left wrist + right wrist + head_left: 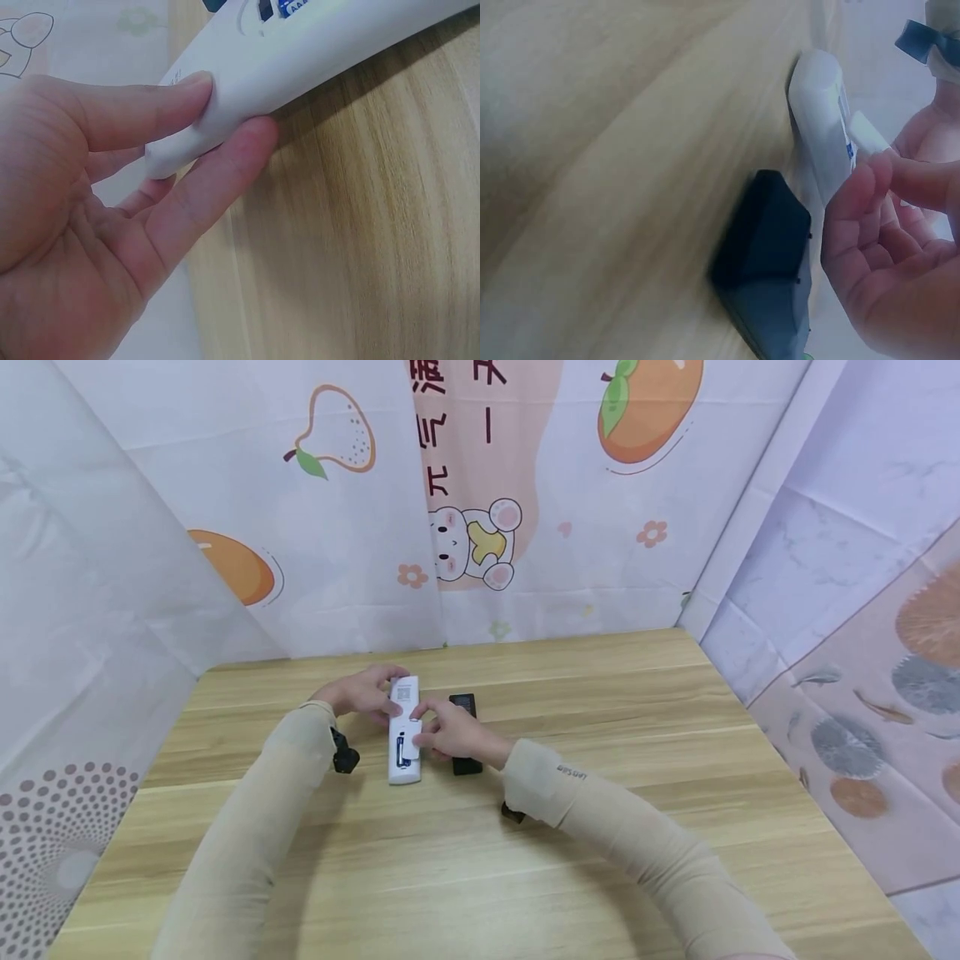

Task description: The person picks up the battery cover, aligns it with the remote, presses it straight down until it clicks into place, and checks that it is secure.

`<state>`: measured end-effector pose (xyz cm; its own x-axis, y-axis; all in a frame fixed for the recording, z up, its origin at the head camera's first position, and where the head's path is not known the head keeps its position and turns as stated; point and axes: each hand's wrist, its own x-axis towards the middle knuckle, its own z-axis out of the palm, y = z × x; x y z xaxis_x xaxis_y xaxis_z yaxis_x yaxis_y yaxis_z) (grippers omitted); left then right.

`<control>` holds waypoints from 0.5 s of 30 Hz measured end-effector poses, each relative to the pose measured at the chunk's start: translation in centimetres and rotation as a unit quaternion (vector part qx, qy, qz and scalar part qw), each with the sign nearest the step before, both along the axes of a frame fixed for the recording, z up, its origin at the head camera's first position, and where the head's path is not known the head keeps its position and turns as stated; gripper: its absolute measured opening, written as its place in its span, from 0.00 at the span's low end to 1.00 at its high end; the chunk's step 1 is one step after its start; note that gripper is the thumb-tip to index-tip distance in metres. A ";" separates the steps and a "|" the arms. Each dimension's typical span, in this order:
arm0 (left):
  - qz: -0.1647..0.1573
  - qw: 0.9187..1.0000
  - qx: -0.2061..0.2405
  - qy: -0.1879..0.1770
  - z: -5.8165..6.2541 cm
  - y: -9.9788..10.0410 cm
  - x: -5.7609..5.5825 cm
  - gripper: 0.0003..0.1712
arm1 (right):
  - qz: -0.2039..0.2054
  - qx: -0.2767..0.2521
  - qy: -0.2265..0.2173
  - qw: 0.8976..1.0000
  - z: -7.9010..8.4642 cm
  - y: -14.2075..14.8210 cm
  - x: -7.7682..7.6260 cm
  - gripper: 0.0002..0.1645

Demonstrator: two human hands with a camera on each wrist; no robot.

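A white remote control [405,692] lies back side up on the wooden table, its battery compartment uncovered. Inside shows a blue battery [294,7] marked AAA. My left hand [367,691] grips the remote's far end, thumb on the back face and fingers along the side and underneath. Between thumb and forefinger, my right hand [456,732] pinches the small white battery cover [868,133], which is tilted above the compartment and overlaps its right side in the head view.
Just right of the remote lies a black boxy object [467,767], partly behind my right hand. The wooden table [450,877] ends at a printed curtain [345,560] at the back. A dark wrist camera [345,753] hangs below the left wrist.
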<state>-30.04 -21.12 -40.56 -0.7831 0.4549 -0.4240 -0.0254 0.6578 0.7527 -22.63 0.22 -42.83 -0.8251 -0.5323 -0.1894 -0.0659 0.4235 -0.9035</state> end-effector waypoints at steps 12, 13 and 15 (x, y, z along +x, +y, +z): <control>0.007 1.000 0.003 -0.003 0.1 0.1 0.1 0.44 | -0.006 -0.004 0.006 1.000 -0.9 -0.5 0.2 0.16; 0.007 1.000 0.003 -0.002 0.1 0.0 0.1 0.44 | -0.005 -0.003 0.010 1.000 -1.0 -0.6 0.2 0.16; 0.005 1.000 0.003 0.001 0.0 -0.1 0.1 0.44 | -0.003 -0.004 0.018 1.000 -1.2 -0.7 0.2 0.16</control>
